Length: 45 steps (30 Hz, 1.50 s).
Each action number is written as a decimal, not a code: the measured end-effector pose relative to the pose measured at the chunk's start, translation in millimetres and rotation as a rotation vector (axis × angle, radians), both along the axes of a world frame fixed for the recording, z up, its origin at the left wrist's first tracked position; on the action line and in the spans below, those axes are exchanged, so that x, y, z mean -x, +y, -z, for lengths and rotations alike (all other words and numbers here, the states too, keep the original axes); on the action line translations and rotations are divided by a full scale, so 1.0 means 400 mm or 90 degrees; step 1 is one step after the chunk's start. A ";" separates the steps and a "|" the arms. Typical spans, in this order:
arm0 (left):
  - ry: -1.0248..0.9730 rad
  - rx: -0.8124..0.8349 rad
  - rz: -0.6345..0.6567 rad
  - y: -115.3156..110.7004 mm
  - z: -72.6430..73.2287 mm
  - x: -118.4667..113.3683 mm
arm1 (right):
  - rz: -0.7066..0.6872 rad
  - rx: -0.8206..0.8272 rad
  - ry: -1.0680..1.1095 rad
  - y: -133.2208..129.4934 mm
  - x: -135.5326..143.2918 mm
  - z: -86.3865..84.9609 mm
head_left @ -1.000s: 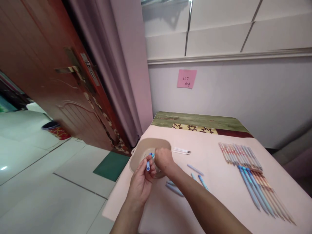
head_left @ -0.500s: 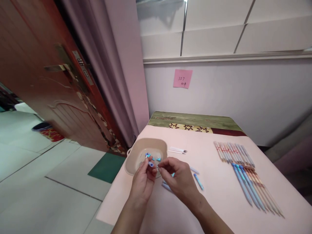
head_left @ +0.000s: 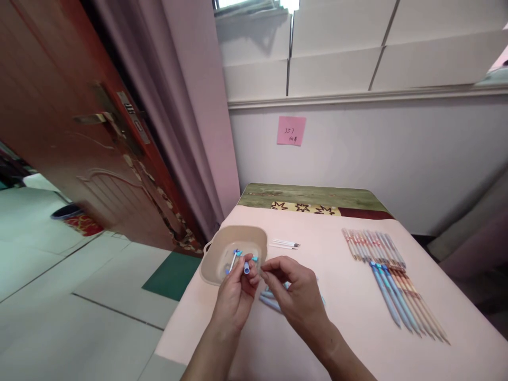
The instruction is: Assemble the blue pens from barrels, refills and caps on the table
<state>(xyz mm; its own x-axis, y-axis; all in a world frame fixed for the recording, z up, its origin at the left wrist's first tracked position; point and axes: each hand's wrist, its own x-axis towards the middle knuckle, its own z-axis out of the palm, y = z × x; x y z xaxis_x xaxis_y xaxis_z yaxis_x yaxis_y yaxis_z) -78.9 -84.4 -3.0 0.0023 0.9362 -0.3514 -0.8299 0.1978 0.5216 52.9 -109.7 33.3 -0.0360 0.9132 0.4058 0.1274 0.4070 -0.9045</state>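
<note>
My left hand point(head_left: 237, 293) is closed around a blue hollow pen barrel point(head_left: 246, 268), its open end facing me. Close to its right, my right hand point(head_left: 299, 291) pinches thumb against fingertips; anything between them is too small to make out. Both hands are over the near rim of a beige plastic basin point(head_left: 210, 254). Small blue pen parts point(head_left: 254, 259) lie in the basin. A thin white stick point(head_left: 233, 262) shows beside my left fingertips; whether it is held or lies in the basin, I cannot tell. Blue pens point(head_left: 271, 300) lie partly hidden beneath my right hand.
White thin refills point(head_left: 284, 243) with dark tips lie right of the basin. Rows of pens sit on the table's right: pale pink ones point(head_left: 373, 246), blue ones point(head_left: 387, 293) and beige ones point(head_left: 420, 307). A pink note point(head_left: 291, 131) is on the wall behind the pink-covered table point(head_left: 357, 344).
The view has shifted slightly. My right hand now covers more of the loose blue pens beside it. The white stick by my left fingertips shows at greater length. Both hands stay close together.
</note>
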 end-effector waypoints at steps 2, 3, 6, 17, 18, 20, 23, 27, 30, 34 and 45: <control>0.008 0.000 -0.004 -0.003 -0.002 -0.004 | 0.000 -0.005 0.012 -0.007 -0.003 -0.004; 0.020 -0.001 -0.014 -0.004 -0.003 -0.007 | 0.001 -0.007 0.013 -0.010 -0.004 -0.005; 0.063 0.000 -0.049 -0.008 -0.001 -0.016 | 0.014 -0.011 -0.007 -0.017 -0.004 -0.002; 0.134 -0.027 -0.094 -0.027 0.001 -0.047 | 0.031 0.037 -0.072 -0.007 -0.010 0.028; 0.137 -0.028 -0.094 -0.028 0.001 -0.048 | 0.025 0.043 -0.064 -0.006 -0.012 0.029; 0.138 -0.022 -0.092 -0.031 0.002 -0.053 | 0.006 0.063 -0.034 -0.003 -0.015 0.030; 0.122 -0.007 -0.080 -0.035 0.000 -0.065 | -0.017 0.102 0.013 0.002 -0.020 0.033; 0.063 0.028 -0.007 -0.043 -0.009 -0.088 | -0.005 0.034 -0.028 0.004 -0.027 0.048; 0.009 0.062 0.024 -0.048 -0.016 -0.103 | 0.035 -0.058 -0.106 0.001 -0.035 0.063; -0.051 0.076 0.037 -0.060 -0.018 -0.124 | 0.113 -0.105 -0.145 -0.008 -0.051 0.074; -0.148 0.198 0.097 -0.091 0.009 -0.165 | 0.198 -0.089 -0.151 -0.045 -0.141 0.128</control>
